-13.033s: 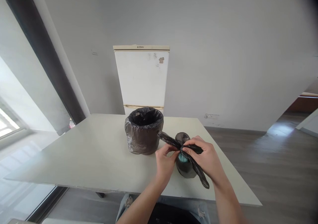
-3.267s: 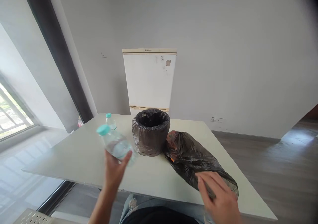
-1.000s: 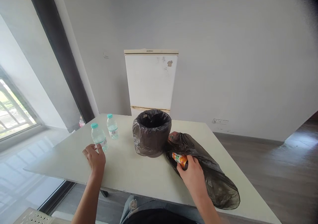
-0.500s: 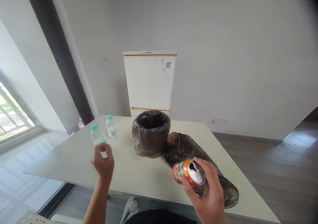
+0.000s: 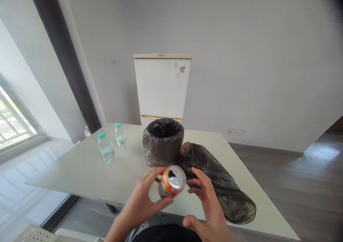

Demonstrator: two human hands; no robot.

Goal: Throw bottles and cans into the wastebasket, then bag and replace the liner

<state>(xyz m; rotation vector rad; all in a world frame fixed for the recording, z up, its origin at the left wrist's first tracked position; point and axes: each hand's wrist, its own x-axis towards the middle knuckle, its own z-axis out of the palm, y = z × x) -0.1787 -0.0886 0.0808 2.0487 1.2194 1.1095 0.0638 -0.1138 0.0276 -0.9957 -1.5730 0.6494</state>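
Note:
An opened orange drink can [image 5: 171,181] is held above the near edge of the white table [image 5: 80,170]. My left hand [image 5: 142,202] is closed round its side from the left. My right hand [image 5: 207,202] is just right of the can with fingers spread and holds nothing. Behind the can stands a small bin lined with a black bag [image 5: 163,142]. A loose black rubbish bag [image 5: 217,186] lies on the table to the right of the bin, something orange showing at its far end.
Two small water bottles with teal caps [image 5: 107,149] [image 5: 121,137] stand on the table's left part. A white fridge [image 5: 162,88] is against the wall behind the table. A window is at the left, wooden floor at the right.
The can has passed from my right hand to my left and moved left toward the middle. My right hand has let go and opened. The second bottle stands where my left hand set it.

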